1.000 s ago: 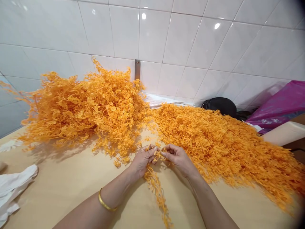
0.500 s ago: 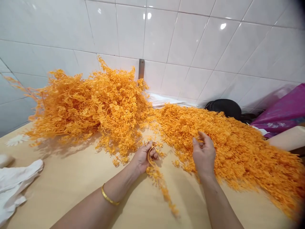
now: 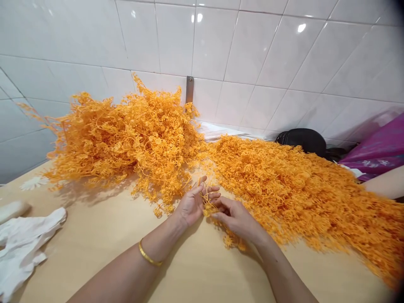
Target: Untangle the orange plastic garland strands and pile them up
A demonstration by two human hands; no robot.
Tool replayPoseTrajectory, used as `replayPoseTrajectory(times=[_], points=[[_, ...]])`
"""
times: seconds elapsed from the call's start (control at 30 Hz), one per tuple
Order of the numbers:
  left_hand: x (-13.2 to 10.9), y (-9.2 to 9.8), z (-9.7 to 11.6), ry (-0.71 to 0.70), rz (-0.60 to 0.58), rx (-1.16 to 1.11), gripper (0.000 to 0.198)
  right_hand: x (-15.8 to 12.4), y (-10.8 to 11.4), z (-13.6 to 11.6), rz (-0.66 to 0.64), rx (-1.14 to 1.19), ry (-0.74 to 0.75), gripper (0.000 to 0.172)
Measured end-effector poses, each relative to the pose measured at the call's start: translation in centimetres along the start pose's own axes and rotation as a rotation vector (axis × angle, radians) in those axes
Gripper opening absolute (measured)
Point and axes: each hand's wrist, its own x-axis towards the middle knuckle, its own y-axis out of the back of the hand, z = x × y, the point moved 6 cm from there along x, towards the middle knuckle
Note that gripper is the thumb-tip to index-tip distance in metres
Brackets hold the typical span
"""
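At the middle of the table, my right hand (image 3: 235, 216) pinches an orange plastic flower sprig (image 3: 208, 206) between thumb and fingers. Part of the sprig hangs below that hand, over the table. My left hand (image 3: 195, 202) lies palm up against it, thumb raised and fingers spread, with thin stems crossing the fingers. Behind my left hand rises a tangled heap of orange plastic flower sprigs (image 3: 126, 143). A flatter, denser pile of orange sprigs (image 3: 293, 189) spreads to the right, just beyond my right hand.
A crumpled white cloth (image 3: 28, 240) and a pale rounded object (image 3: 12, 210) lie at the left. A black case (image 3: 303, 141) and a purple bag (image 3: 375, 147) sit behind the right pile. A tiled wall (image 3: 246, 46) with a metal bracket (image 3: 189, 90) backs the wooden table (image 3: 120, 244).
My right hand has come left from beside the right pile and taken hold of the sprig. My left hand's fingers have opened from around it.
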Motion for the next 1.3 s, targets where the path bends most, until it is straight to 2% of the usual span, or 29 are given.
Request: replayPoseTrajectory(times=[0.1, 0.2, 0.27, 0.37, 0.47, 0.53, 0.7, 0.8, 0.9, 1.0, 1.07, 1.13, 1.2, 1.3], points=[[0.1, 0.1, 0.2, -0.033, 0.000, 0.027, 0.029, 0.1, 0.6, 0.8, 0.073, 0.028, -0.045, 0.011], [0.1, 0.5, 0.3, -0.094, 0.045, 0.083, 0.019, 0.1, 1.6, 1.4, 0.122, 0.108, -0.095, 0.013], [0.0, 0.6, 0.5, -0.142, 0.083, 0.167, 0.018, 0.1, 2.5, 1.4, 0.208, 0.097, -0.098, 0.014], [-0.3, 0.3, 0.5, -0.176, 0.093, 0.328, 0.021, -0.2, 3.6, 0.9, 0.395, -0.083, -0.056, 0.017], [-0.5, -0.2, 0.0, -0.143, 0.041, 0.445, 0.025, -0.6, 3.6, -0.2, 0.539, -0.286, 0.041, 0.010], [-0.5, -0.3, -0.3, -0.127, 0.027, 0.469, 0.025, -0.7, 2.8, -0.7, 0.534, -0.336, 0.094, 0.005], [0.1, 0.4, -0.3, -0.155, 0.074, 0.289, 0.018, -0.2, 0.9, -1.6, 0.333, -0.217, 0.173, 0.006], [0.5, 0.9, -0.1, -0.135, 0.113, 0.241, 0.014, -0.3, 2.0, -1.3, 0.403, -0.122, 0.151, 0.011], [0.6, 1.1, -0.4, -0.079, 0.090, 0.268, 0.013, -0.3, 3.2, -0.4, 0.494, -0.084, 0.074, 0.022], [0.6, 1.4, -0.9, -0.038, 0.063, 0.272, 0.011, 0.1, 2.5, 0.4, 0.408, -0.026, 0.035, 0.040], [0.6, 1.4, -1.2, -0.027, 0.029, 0.294, 0.010, 0.4, 1.5, 0.6, 0.316, 0.048, 0.043, 0.035], [0.5, 1.2, -1.4, 0.001, -0.016, 0.349, 0.016, 0.5, 0.9, 0.6, 0.276, 0.120, 0.049, 0.024], [0.4, 0.9, -1.4, 0.052, -0.035, 0.368, 0.025, 0.5, 0.9, 0.7, 0.302, 0.184, 0.046, 0.021], [0.2, 0.8, -1.1, 0.092, 0.017, 0.297, 0.031, 0.4, 1.3, 0.6, 0.355, 0.272, 0.041, 0.022]])
